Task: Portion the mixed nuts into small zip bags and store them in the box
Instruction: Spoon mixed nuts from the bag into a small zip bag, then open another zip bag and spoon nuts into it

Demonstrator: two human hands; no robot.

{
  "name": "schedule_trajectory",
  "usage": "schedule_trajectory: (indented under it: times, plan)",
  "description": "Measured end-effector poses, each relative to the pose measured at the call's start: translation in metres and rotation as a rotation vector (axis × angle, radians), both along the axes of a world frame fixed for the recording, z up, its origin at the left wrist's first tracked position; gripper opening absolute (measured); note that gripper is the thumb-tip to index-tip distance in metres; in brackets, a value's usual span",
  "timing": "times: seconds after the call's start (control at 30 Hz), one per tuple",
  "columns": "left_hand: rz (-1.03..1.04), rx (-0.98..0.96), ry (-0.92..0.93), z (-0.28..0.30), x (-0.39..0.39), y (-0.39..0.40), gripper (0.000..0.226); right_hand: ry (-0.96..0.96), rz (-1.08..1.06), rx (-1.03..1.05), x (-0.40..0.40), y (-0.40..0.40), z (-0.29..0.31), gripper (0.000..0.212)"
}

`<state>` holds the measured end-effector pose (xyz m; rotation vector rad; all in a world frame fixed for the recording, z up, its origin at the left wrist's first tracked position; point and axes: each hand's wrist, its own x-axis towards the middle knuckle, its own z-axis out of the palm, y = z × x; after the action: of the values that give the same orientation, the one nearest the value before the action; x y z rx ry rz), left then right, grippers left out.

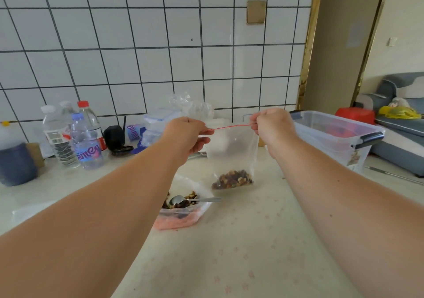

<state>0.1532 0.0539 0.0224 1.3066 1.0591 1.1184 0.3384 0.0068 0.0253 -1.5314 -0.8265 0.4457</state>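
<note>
The small zip bag (231,151) hung straight down between the two hands, its red zip line (229,127) stretched taut and nearly level from one set of fingertips to the other; that line was the long axis on which the coming move turned. The left hand (187,135) pinched the left end of the zip between thumb and curled fingers; the right hand (271,125) pinched the right end in a closed fist-like grip, knuckles toward the camera, so which fingers met the strip could not be told. The portion of mixed nuts (232,179) sat in the bottom of the bag, well below both pinches and a little nearer the right one; the bag's lower edge seemed to hover just above or rest on the table (263,240), which one was unclear. Whether the zip was fully pressed shut along its length could not be read; by judgement the sealing was in hand. The clear storage box (332,135) stood just beyond and to the outside of the right hand's fingers, so the right hand was the nearer for storing; the open supply bag (183,208) with its spoon (195,199) lay below the left hand's fingers, toward the person.
</note>
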Motion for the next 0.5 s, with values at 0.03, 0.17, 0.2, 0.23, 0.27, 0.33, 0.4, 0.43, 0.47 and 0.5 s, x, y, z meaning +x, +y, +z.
schedule_trajectory:
  times: [0.03, 0.17, 0.2, 0.23, 0.27, 0.33, 0.4, 0.43, 0.47, 0.5]
  plan:
    - [0.003, -0.005, 0.01, -0.004, 0.001, 0.003, 0.003, -0.014, 0.008, -0.016, 0.001, 0.003, -0.005, 0.037]
    - [0.011, -0.039, 0.029, -0.017, 0.0, 0.01, 0.001, 0.036, 0.053, -0.037, 0.004, 0.012, -0.02, 0.034]
    - [0.016, -0.046, 0.033, -0.018, -0.001, 0.011, 0.002, 0.052, 0.056, -0.031, 0.004, 0.012, -0.021, 0.031]
    - [0.024, -0.051, 0.038, -0.02, -0.002, 0.012, 0.004, 0.064, 0.054, -0.021, 0.002, 0.01, -0.022, 0.027]
    - [0.035, -0.056, 0.04, -0.02, -0.003, 0.012, 0.005, 0.071, 0.049, -0.005, 0.0, 0.007, -0.022, 0.023]
    - [0.061, -0.07, 0.034, -0.02, -0.005, 0.012, 0.006, 0.069, 0.022, 0.038, -0.005, 0.0, -0.021, 0.02]
    - [0.088, -0.088, 0.021, -0.019, -0.011, 0.009, 0.006, 0.039, -0.01, 0.084, -0.013, -0.01, -0.021, 0.023]
    - [0.092, -0.093, 0.013, -0.019, -0.016, 0.006, 0.007, 0.029, -0.017, 0.104, -0.019, -0.015, -0.021, 0.023]
    - [0.089, -0.096, 0.005, -0.02, -0.02, 0.003, 0.009, 0.029, -0.01, 0.12, -0.026, -0.02, -0.021, 0.024]
    - [0.087, -0.1, -0.001, -0.022, -0.026, -0.001, 0.01, 0.032, 0.004, 0.13, -0.033, -0.025, -0.023, 0.024]
